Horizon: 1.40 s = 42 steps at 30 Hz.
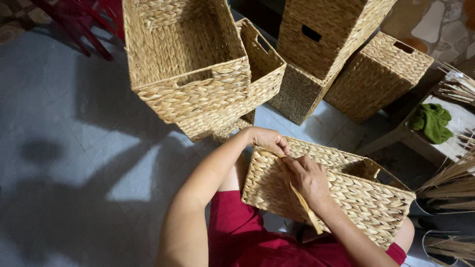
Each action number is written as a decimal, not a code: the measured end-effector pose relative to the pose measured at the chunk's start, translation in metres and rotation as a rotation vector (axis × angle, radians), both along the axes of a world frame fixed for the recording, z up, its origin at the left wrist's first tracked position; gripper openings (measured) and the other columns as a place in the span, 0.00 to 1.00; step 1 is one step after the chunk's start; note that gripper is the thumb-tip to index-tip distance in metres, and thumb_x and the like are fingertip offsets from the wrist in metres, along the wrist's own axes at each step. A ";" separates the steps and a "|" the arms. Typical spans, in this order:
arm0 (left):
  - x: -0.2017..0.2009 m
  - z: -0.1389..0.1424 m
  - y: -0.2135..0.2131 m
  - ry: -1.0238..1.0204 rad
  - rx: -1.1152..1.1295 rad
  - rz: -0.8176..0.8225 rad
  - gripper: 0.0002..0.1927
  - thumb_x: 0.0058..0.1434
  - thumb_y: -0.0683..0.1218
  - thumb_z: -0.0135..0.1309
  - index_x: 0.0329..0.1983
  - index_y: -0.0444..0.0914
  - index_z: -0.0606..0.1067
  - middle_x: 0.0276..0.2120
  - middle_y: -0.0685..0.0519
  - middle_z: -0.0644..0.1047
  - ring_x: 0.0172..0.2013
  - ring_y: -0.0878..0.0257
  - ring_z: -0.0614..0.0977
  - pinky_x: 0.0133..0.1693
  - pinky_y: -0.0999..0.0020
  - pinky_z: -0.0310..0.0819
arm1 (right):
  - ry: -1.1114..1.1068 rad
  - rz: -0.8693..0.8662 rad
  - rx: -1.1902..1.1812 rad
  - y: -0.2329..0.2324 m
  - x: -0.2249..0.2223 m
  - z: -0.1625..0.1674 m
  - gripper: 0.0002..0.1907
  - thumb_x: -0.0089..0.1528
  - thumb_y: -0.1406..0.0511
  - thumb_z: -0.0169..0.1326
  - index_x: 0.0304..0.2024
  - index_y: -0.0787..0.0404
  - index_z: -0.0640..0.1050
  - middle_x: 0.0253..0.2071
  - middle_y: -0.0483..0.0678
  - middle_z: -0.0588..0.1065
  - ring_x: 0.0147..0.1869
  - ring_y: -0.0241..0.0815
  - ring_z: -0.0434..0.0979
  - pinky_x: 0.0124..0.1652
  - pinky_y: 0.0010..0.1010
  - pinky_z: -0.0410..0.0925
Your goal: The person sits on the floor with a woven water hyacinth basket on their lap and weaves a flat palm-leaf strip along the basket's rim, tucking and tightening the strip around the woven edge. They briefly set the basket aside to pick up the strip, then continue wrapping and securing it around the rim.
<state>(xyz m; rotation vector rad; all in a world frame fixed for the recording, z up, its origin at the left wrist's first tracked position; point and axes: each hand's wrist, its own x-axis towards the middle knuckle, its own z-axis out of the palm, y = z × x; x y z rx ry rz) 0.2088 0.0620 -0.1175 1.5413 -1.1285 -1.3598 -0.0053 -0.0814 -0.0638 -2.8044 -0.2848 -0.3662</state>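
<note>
While the woven basket [346,193] is laid on its side across the lap, over the red garment [237,232], it is worked on by both bare hands. This basket is taken as the landmark for all positions below.

1. The left hand [267,140] is placed on the far upper-left corner of the basket. Its fingers are curled over the edge and are clenched on the weave there.
2. The right hand [309,178] is rested on the upturned side panel, just beside the left hand. Its fingers are pinched on a pale fibre strand [304,205], which is run from under the palm toward the near edge of the basket and past it.
3. The basket opening is turned to the right, and a handle slot is visible near its upper right corner.

Surroundings:
- 2 nested open baskets [198,74] are stood on the grey tiled floor [74,123], beyond the landmark basket and to its left.
- 3 further baskets [346,59] are stacked and leaned together beyond it, to its right.
- A green cloth [433,121] is laid on a low surface to the right of the landmark basket.
- Bundles of dried fibre [450,185] are held just right of it.
</note>
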 end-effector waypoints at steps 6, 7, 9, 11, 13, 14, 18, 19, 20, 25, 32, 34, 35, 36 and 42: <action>-0.001 0.002 -0.004 0.114 0.003 -0.019 0.14 0.64 0.48 0.61 0.50 0.38 0.80 0.42 0.58 0.81 0.41 0.73 0.78 0.45 0.72 0.75 | -0.005 0.014 0.196 -0.008 -0.003 -0.002 0.19 0.57 0.61 0.59 0.52 0.55 0.78 0.39 0.48 0.75 0.44 0.50 0.76 0.43 0.44 0.66; -0.002 0.003 -0.006 0.001 -0.099 -0.062 0.14 0.64 0.48 0.61 0.50 0.37 0.80 0.44 0.57 0.82 0.43 0.72 0.79 0.47 0.72 0.75 | -0.024 0.021 0.196 -0.009 -0.003 -0.005 0.19 0.57 0.62 0.59 0.51 0.56 0.78 0.40 0.48 0.75 0.44 0.51 0.76 0.43 0.44 0.66; -0.004 0.004 -0.009 -0.204 -0.314 -0.150 0.15 0.66 0.49 0.60 0.50 0.36 0.81 0.47 0.55 0.83 0.48 0.70 0.80 0.52 0.71 0.74 | -0.050 0.016 0.165 -0.014 -0.004 -0.013 0.20 0.57 0.62 0.59 0.50 0.59 0.77 0.40 0.52 0.75 0.44 0.55 0.76 0.43 0.45 0.66; -0.007 -0.001 -0.009 -0.175 -0.234 -0.107 0.15 0.66 0.51 0.57 0.51 0.39 0.81 0.47 0.55 0.83 0.47 0.70 0.81 0.51 0.72 0.76 | -0.027 -0.012 0.114 -0.018 -0.007 -0.022 0.23 0.56 0.61 0.61 0.51 0.64 0.76 0.41 0.60 0.73 0.45 0.62 0.73 0.44 0.47 0.66; -0.010 -0.010 -0.008 -0.191 0.049 0.145 0.12 0.63 0.49 0.58 0.46 0.39 0.83 0.42 0.55 0.84 0.41 0.67 0.82 0.46 0.71 0.76 | 0.002 -0.028 0.110 -0.019 -0.014 -0.029 0.20 0.57 0.63 0.60 0.50 0.62 0.76 0.41 0.59 0.74 0.44 0.61 0.75 0.44 0.47 0.67; -0.011 -0.014 -0.006 -0.258 -0.136 0.160 0.10 0.63 0.49 0.58 0.41 0.39 0.82 0.36 0.56 0.85 0.37 0.69 0.83 0.42 0.71 0.77 | -0.002 -0.040 0.171 -0.018 -0.019 -0.030 0.18 0.58 0.64 0.60 0.50 0.61 0.76 0.41 0.58 0.75 0.44 0.61 0.75 0.45 0.46 0.67; -0.001 -0.023 -0.012 -0.773 0.268 0.492 0.13 0.63 0.50 0.57 0.29 0.36 0.80 0.28 0.42 0.80 0.30 0.53 0.83 0.37 0.54 0.78 | 0.025 -0.076 0.282 -0.006 -0.027 -0.026 0.13 0.62 0.68 0.58 0.50 0.58 0.77 0.40 0.55 0.77 0.44 0.59 0.78 0.46 0.46 0.68; 0.006 -0.019 -0.015 -0.945 0.279 0.733 0.11 0.62 0.48 0.54 0.38 0.34 0.77 0.34 0.39 0.81 0.33 0.46 0.83 0.37 0.48 0.78 | 0.018 -0.109 0.264 -0.005 -0.026 -0.021 0.10 0.64 0.69 0.58 0.48 0.56 0.78 0.39 0.53 0.78 0.42 0.57 0.79 0.45 0.45 0.68; 0.011 -0.016 -0.013 -1.024 0.312 0.873 0.09 0.65 0.46 0.51 0.42 0.36 0.77 0.36 0.39 0.81 0.36 0.43 0.83 0.39 0.46 0.77 | 0.027 -0.092 0.252 -0.005 -0.025 -0.016 0.10 0.63 0.69 0.59 0.48 0.58 0.79 0.39 0.54 0.78 0.40 0.57 0.79 0.43 0.45 0.68; 0.017 0.003 0.019 -1.226 -0.023 1.079 0.20 0.57 0.35 0.48 0.54 0.35 0.76 0.47 0.38 0.81 0.41 0.39 0.82 0.40 0.46 0.75 | 0.270 0.049 0.479 -0.029 -0.016 0.013 0.12 0.61 0.68 0.62 0.48 0.62 0.82 0.39 0.53 0.80 0.37 0.45 0.81 0.40 0.35 0.75; -0.017 0.018 0.012 -0.415 0.141 0.118 0.18 0.60 0.41 0.57 0.54 0.48 0.81 0.44 0.54 0.83 0.41 0.60 0.82 0.46 0.64 0.75 | 0.344 0.004 0.737 -0.066 0.036 0.004 0.08 0.69 0.69 0.56 0.50 0.63 0.82 0.42 0.46 0.80 0.46 0.34 0.78 0.47 0.26 0.72; -0.009 0.022 0.011 -0.221 0.025 0.047 0.16 0.59 0.42 0.58 0.51 0.46 0.83 0.46 0.56 0.85 0.43 0.66 0.82 0.48 0.68 0.76 | 0.546 0.003 0.864 -0.070 0.047 -0.001 0.09 0.69 0.69 0.55 0.51 0.61 0.82 0.40 0.42 0.80 0.45 0.30 0.75 0.47 0.23 0.70; -0.008 0.021 0.008 -0.244 0.051 0.033 0.14 0.60 0.43 0.59 0.49 0.45 0.83 0.44 0.55 0.85 0.42 0.63 0.82 0.47 0.67 0.76 | 0.567 0.027 0.871 -0.073 0.048 -0.002 0.09 0.69 0.69 0.55 0.51 0.61 0.82 0.41 0.41 0.80 0.45 0.29 0.75 0.47 0.23 0.69; -0.007 0.019 0.006 -0.264 0.078 0.020 0.11 0.61 0.44 0.60 0.47 0.43 0.83 0.42 0.53 0.85 0.42 0.61 0.82 0.47 0.66 0.76 | 0.591 0.051 0.878 -0.074 0.049 -0.003 0.09 0.69 0.70 0.55 0.50 0.60 0.82 0.41 0.40 0.80 0.45 0.28 0.74 0.47 0.22 0.69; -0.006 -0.012 -0.015 -0.779 0.272 0.376 0.09 0.62 0.44 0.54 0.41 0.46 0.83 0.42 0.53 0.83 0.44 0.55 0.82 0.49 0.54 0.71 | 0.704 0.101 0.963 -0.077 0.048 -0.005 0.13 0.68 0.70 0.54 0.54 0.59 0.81 0.43 0.39 0.79 0.47 0.27 0.75 0.50 0.21 0.70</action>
